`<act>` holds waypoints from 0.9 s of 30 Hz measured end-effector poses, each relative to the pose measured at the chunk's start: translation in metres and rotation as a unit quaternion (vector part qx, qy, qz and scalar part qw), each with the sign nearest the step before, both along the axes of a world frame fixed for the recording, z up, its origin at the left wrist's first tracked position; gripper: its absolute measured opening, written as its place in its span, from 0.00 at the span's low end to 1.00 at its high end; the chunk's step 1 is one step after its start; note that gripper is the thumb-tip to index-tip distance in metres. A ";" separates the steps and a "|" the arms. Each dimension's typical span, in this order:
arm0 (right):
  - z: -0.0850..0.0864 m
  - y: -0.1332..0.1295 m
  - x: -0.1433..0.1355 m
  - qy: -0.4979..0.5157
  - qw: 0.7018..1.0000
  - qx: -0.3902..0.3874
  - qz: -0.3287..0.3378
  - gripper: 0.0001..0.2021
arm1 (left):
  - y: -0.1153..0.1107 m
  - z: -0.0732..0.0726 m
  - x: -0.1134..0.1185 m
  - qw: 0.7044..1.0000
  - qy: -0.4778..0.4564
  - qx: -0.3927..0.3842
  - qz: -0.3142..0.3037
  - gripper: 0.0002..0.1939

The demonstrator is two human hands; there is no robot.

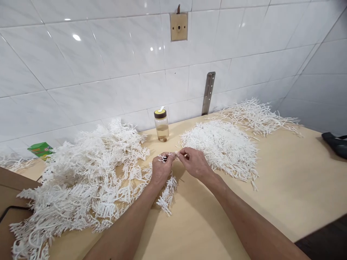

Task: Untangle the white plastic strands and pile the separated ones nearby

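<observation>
My left hand (pixel 162 169) is closed on a white branched plastic piece (pixel 162 157), whose forked tips stick out past the fingers. Close beside it, my right hand (pixel 195 162) pinches the near end, thumb and forefinger together; what lies between those fingertips is too small to make out. To the left spreads a large heap of white branched pieces (pixel 89 177). A small clump of short white bits (pixel 167 195) lies just below my left wrist. Right of my hands is a pile of short white pieces (pixel 222 148), with longer bare white stems (pixel 260 117) behind it.
A clear jar (pixel 162 130) with a dark and yellow lid, part full of liquid, stands near the tiled wall (pixel 114 94). A metal strip (pixel 208 94) leans there. A green packet (pixel 40 150), a cardboard box (pixel 16 189) and a black object (pixel 334 144) edge the wooden table (pixel 292 187).
</observation>
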State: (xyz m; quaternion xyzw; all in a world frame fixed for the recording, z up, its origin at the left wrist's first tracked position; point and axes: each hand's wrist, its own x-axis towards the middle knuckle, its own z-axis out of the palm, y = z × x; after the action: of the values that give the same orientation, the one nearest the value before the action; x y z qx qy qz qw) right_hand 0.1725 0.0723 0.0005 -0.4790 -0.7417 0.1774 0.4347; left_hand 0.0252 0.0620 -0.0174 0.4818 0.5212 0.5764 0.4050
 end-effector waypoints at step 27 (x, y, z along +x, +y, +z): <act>-0.004 -0.003 -0.014 0.056 0.994 -0.059 -0.074 0.08 | -0.006 0.008 0.001 0.969 0.212 0.123 0.039 0.07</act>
State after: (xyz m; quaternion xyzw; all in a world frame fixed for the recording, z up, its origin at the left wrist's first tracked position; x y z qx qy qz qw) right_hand 0.1586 0.0690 -0.0036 -0.5466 -0.6669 0.2150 0.4585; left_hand 0.0265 0.0561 -0.0097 0.6185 0.5382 0.5364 0.2002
